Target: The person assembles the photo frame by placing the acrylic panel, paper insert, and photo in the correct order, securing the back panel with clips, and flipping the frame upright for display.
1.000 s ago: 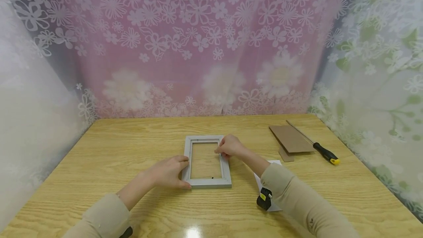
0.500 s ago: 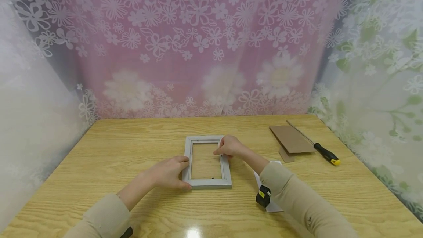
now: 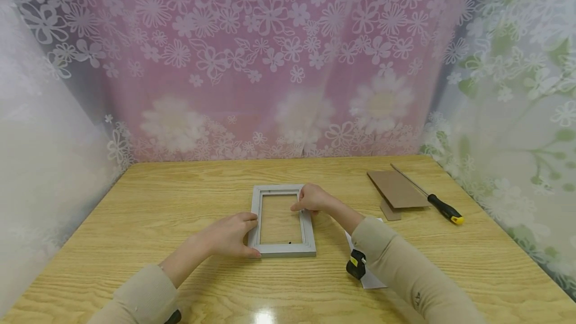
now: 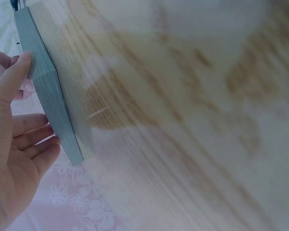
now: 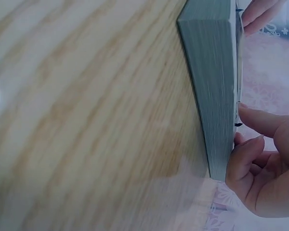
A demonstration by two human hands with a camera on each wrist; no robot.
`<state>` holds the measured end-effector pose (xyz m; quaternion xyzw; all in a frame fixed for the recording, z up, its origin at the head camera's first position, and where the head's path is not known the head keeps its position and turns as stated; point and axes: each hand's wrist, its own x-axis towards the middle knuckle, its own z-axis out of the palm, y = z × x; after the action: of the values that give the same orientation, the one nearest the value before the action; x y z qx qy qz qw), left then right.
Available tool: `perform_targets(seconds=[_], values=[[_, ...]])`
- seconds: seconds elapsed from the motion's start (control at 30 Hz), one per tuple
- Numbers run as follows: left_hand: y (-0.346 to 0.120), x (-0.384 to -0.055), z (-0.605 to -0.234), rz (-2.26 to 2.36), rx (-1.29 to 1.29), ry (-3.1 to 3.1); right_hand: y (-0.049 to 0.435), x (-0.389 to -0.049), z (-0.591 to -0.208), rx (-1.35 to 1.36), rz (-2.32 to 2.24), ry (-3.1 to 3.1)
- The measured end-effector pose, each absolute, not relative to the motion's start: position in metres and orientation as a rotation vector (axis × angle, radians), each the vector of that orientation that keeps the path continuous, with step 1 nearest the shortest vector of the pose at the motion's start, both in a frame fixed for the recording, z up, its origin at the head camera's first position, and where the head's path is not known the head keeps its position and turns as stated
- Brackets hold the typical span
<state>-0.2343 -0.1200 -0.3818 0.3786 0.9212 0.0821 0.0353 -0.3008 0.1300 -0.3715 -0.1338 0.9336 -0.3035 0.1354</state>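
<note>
A grey picture frame (image 3: 288,250) lies on the wooden table, its middle showing the wood grain. My left hand (image 3: 231,235) holds its left side, thumb at the near corner and fingers along the outer edge. In the left wrist view, the left fingertips (image 4: 52,144) touch the frame's side face. My right hand (image 3: 314,199) grips the right rail; one digit reaches over the inner edge and curled fingers (image 5: 243,161) bear against the outer face. A small black tab (image 5: 238,125) shows by that digit in the right wrist view. Another dark tab (image 3: 290,243) sits on the near inner edge.
Brown board pieces (image 3: 398,190) lie at the back right, with a black and yellow screwdriver (image 3: 444,209) across them. A black tape measure (image 3: 356,265) rests on white paper (image 3: 371,281) beside the right sleeve. A dark object (image 3: 173,317) peeks out by the left sleeve.
My right forearm has shifted slightly left, and the tape measure beside the sleeve has slid a little left. The frame and my left hand stay nearly in place.
</note>
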Motion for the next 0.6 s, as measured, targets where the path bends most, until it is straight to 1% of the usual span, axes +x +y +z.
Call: perform_targets(seconds=[0.6], values=[[-0.1197,-0.2341,-0.3812,0.248,1.156,2.832,0.1238,-0.3063,-0.3681,-0.477,-0.521,2.732]])
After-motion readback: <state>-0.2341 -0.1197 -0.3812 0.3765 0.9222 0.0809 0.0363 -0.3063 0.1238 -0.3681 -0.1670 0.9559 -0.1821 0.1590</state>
